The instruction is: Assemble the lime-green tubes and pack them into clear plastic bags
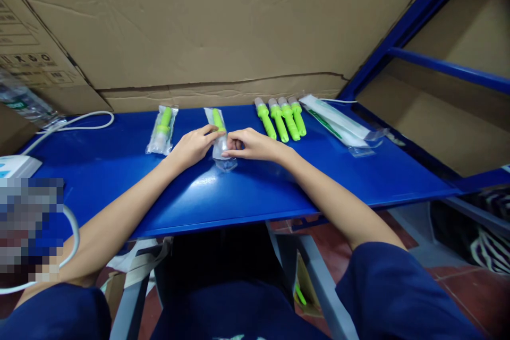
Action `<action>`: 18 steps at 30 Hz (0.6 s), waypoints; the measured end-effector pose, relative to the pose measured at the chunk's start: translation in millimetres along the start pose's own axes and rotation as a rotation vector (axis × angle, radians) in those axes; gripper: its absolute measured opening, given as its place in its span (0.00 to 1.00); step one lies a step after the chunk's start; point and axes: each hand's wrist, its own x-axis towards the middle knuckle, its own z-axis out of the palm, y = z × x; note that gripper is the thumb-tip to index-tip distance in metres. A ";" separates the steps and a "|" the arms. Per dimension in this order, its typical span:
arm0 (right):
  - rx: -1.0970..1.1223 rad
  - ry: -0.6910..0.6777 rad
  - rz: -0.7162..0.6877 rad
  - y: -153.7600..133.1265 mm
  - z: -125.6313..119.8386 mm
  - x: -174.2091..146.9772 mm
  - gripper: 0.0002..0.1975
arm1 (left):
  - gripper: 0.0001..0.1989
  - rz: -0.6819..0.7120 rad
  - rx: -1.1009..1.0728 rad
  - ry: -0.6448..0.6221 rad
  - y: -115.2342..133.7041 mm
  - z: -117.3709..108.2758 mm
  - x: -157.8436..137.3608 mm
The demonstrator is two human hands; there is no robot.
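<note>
A bright green tube with a pale cap lies inside a clear plastic bag (pixel 218 118) on the blue table, between my two hands. The fingers of my left hand (pixel 194 144) are closed on its upper part from the left side. From the right, my right hand (pixel 251 144) pinches the lower part of the bag with thumb and bent fingers. Another bagged green tube (pixel 163 130) rests to the left of my left hand. Beyond my right hand, several loose green tubes (pixel 286 121) with cloudy caps lie side by side.
Flat clear plastic bags (pixel 338 122) are stacked at the right. A tall cardboard sheet (pixel 223 26) backs the blue table (pixel 247 196). A white cable (pixel 93 113) and a white device (pixel 19 166) occupy the left end, and a blue metal frame (pixel 446 66) stands at the right.
</note>
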 end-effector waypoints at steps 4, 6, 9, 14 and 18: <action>0.023 -0.028 -0.022 6.3 -2.5 -3.8 0.11 | 0.27 0.056 -0.092 -0.050 -9.3 -0.1 -1.5; 0.008 -0.045 -0.020 9.7 -3.0 -6.6 0.16 | 0.32 0.077 -0.117 -0.057 -12.1 -2.4 -2.4; -0.009 -0.077 -0.006 12.1 -2.4 -9.9 0.20 | 0.37 0.101 -0.165 -0.043 -12.0 -6.5 -3.2; 0.015 -0.133 0.032 6.5 -0.8 -11.8 0.27 | 0.23 0.177 -0.171 0.012 -7.7 -9.6 -1.9; -0.009 -0.114 0.032 2.0 0.4 -12.6 0.36 | 0.14 0.202 -0.161 0.043 -7.4 -8.9 -0.1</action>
